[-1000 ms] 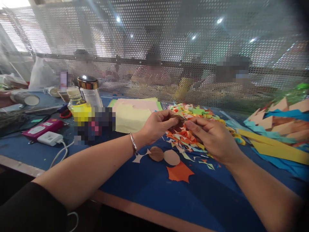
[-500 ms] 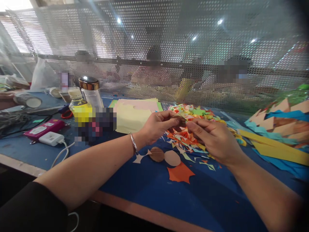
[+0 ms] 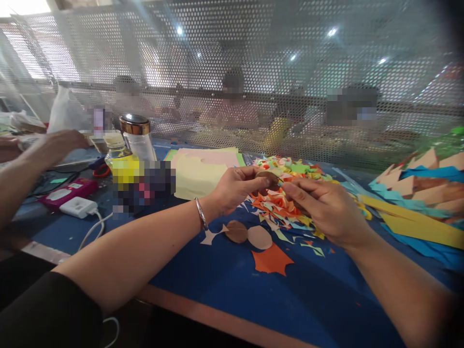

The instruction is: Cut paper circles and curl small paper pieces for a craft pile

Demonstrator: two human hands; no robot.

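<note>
Over the paper scraps, my left hand (image 3: 235, 189), with a silver bangle at the wrist, pinches a small brown disc (image 3: 267, 178) between thumb and fingers. Close to the disc's right edge, my right hand (image 3: 322, 208) has its thumb and forefinger pressed together. What is in that pinch is too small to make out; a thin dark line shows between the hands. Below them on the blue table lie a brown round piece (image 3: 236, 232), a pale pink paper circle (image 3: 259, 238) and an orange paper offcut (image 3: 273, 260) with curved-in edges.
Colourful paper scraps (image 3: 290, 200) heap behind my hands, beside stacked paper sheets (image 3: 199, 176). Folded paper (image 3: 427, 188) lies right. Left stand a yellow-filled bottle (image 3: 119, 157), a flask (image 3: 139, 140) and a pink box with white charger (image 3: 78, 207). Another person's arm (image 3: 39, 157) reaches in. A perforated screen (image 3: 203, 96) stands behind.
Another person's arm has come in from the left, above the cables. The brown disc in my left hand now shows more of its face. Both my hands stay nearly in place.
</note>
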